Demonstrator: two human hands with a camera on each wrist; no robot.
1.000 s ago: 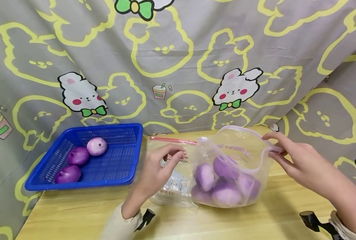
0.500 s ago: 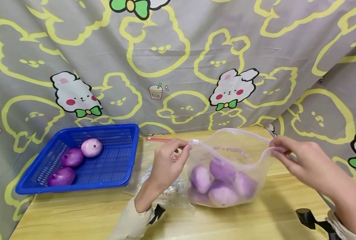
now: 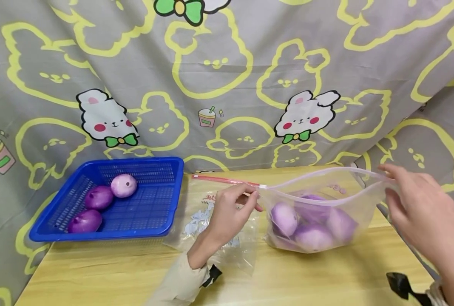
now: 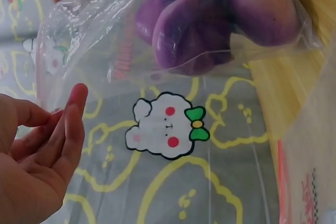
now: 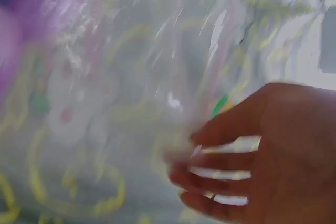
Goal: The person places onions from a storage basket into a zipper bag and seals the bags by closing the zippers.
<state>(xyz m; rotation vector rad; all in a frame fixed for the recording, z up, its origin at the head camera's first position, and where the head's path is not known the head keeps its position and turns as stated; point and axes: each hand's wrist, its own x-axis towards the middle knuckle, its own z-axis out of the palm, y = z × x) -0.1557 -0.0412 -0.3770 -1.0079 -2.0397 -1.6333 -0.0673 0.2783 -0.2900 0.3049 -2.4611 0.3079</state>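
A translucent slider zip bag [image 3: 349,203] with a lilac top strip holds several purple-and-white onions [image 3: 314,236]. My left hand [image 3: 231,212] pinches its left top corner beside the white slider; in the left wrist view the thumb and fingers of that hand [image 4: 44,150] meet at the bag's edge. At the opposite top corner, my right hand [image 3: 422,212] grips the strip between thumb and fingers, blurred in the right wrist view. The mouth is stretched wide between both hands, its two lips parted in the middle. The onions hang low in the bag, close over the table.
A blue plastic basket [image 3: 143,231] at the left holds three purple onions [image 3: 98,197]. Another clear printed zip bag [image 3: 200,199] with a red strip lies flat on the wooden table [image 3: 108,272], partly under my left forearm. A patterned grey curtain [image 3: 231,97] hangs behind.
My left hand, empty a second ago, has closed on the bag's left corner. My right hand has drawn the other corner rightward, so the mouth is longer and narrower.
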